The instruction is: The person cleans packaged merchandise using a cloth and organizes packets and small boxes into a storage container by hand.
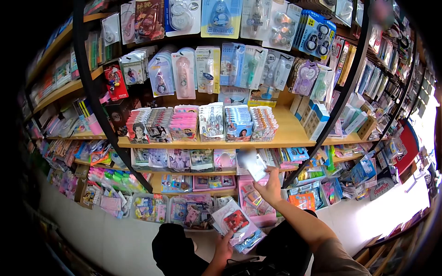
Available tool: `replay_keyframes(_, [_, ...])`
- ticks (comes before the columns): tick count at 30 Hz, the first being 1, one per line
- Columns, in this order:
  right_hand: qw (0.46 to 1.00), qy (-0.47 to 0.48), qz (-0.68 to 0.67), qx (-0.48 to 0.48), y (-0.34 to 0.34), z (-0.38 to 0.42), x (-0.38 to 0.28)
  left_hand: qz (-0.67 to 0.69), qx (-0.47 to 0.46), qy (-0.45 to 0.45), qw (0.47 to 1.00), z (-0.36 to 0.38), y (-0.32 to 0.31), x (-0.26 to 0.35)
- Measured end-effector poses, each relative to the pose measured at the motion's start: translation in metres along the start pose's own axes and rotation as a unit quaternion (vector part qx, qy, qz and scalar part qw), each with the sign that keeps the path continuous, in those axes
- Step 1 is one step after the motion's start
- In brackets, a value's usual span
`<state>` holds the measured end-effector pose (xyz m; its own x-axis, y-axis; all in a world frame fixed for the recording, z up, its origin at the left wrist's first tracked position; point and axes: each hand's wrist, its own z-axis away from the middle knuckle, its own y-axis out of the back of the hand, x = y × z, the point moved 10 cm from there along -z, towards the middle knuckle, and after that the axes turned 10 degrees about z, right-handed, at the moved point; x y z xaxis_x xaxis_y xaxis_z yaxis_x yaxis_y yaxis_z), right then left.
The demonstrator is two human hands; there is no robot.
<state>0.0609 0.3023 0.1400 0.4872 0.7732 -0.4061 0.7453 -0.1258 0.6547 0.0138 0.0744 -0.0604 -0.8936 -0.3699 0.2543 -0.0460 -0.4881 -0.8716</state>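
Observation:
My right hand (269,186) pinches the corner of a pale, flat packet (253,166) in front of the lower shelf. Part of that packet's face is blurred. Lower down, near my knees, my left hand (223,248) grips several flat plastic-wrapped packets (246,230), one with a red picture. Behind the raised packet is a row of picture-card packs (179,159). Just beyond my hands, a pink bin (262,216) holds more flat packs.
Above, a wooden shelf (290,122) bears tight rows of small packs (212,122). Blister packs (184,71) hang over it. Dark metal posts (99,99) flank the bay. Clear bins (191,211) stand on the floor by my legs. Stocked shelves curve round both sides.

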Motion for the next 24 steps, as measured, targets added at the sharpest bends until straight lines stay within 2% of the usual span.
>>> replay_keyframes(5, [1.000, -0.018, -0.013, 0.012, 0.019, -0.003, 0.000, -0.001, -0.020, 0.007, 1.000, 0.003, -0.006, 0.000])
replay_keyframes(12, [0.992, -0.121, 0.021, 0.038, 0.050, 0.001, 0.044, 0.004, -0.034, 0.012, 0.999, 0.002, -0.009, -0.003])
replay_keyframes(13, [0.986, -0.164, 0.010, 0.030, 0.051, 0.000, 0.057, 0.004, -0.032, 0.014, 0.999, 0.003, -0.008, -0.004])
replay_keyframes(16, [0.984, -0.167, 0.021, 0.064, 0.064, -0.010, 0.075, -0.005, -0.025, 0.019, 0.999, 0.005, -0.010, -0.005])
replay_keyframes(17, [0.987, -0.104, 0.073, 0.103, 0.074, -0.019, 0.065, -0.013, -0.023, 0.017, 0.999, 0.008, -0.012, -0.005])
replay_keyframes(24, [0.974, -0.181, 0.091, 0.099, 0.066, -0.070, 0.083, -0.040, -0.025, 0.004, 0.999, 0.006, -0.012, -0.004])
